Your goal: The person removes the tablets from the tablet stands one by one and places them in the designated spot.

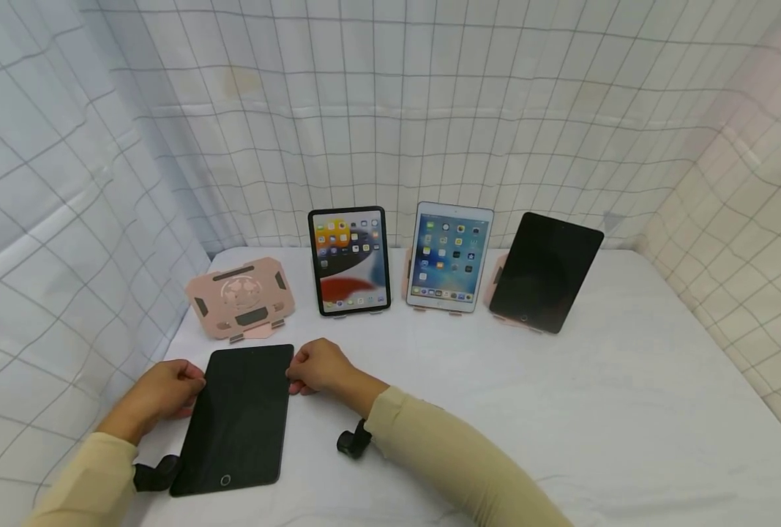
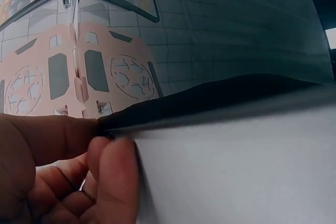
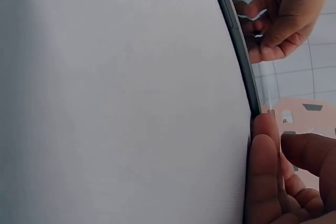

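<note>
Two hands on one dark tablet (image 1: 238, 417), lying flat at the near left of the bench (image 1: 561, 410).

Left hand (image 1: 159, 395) pinches the tablet's left edge near the top and right hand (image 1: 318, 366) has fingertips pressed to the right edge, so each grip is closed on the slab. It looks stiff, thin, smooth-backed and likely slippery, with fragile glass; the long side edges seem the safest hold. An empty pink stand (image 1: 241, 296) sits just behind, beside three propped tablets (image 1: 449, 256).
</note>
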Demonstrator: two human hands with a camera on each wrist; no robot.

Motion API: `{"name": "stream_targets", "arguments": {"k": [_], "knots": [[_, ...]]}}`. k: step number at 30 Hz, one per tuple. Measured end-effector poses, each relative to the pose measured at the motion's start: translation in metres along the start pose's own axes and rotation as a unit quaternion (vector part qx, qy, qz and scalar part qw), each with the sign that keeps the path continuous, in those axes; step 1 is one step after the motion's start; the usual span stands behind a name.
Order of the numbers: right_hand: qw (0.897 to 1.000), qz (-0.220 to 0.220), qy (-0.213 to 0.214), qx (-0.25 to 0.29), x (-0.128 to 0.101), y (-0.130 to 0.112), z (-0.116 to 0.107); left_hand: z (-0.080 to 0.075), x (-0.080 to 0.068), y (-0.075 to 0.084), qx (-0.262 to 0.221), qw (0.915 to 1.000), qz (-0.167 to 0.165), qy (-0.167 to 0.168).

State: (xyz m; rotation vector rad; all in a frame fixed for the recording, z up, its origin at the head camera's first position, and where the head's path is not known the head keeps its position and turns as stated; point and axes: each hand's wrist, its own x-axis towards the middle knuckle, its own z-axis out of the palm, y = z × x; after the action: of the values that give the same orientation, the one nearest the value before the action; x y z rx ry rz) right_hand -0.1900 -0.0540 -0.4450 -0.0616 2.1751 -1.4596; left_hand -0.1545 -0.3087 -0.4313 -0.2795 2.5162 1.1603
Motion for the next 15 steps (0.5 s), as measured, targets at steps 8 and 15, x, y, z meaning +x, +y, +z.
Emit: {"name": "stream_targets", "arguments": {"k": [8,15], "knots": [[0.997,-0.061,-0.046,0.021,-0.002,0.007,-0.012,0.002,-0.003,0.009,0.095,0.9921,0.049,0.065],[0.991,-0.12,-0.049,0.031,-0.011,0.007,-0.046,0.013,-0.006,0.034,0.139,0.9714,0.121,0.149]]}}
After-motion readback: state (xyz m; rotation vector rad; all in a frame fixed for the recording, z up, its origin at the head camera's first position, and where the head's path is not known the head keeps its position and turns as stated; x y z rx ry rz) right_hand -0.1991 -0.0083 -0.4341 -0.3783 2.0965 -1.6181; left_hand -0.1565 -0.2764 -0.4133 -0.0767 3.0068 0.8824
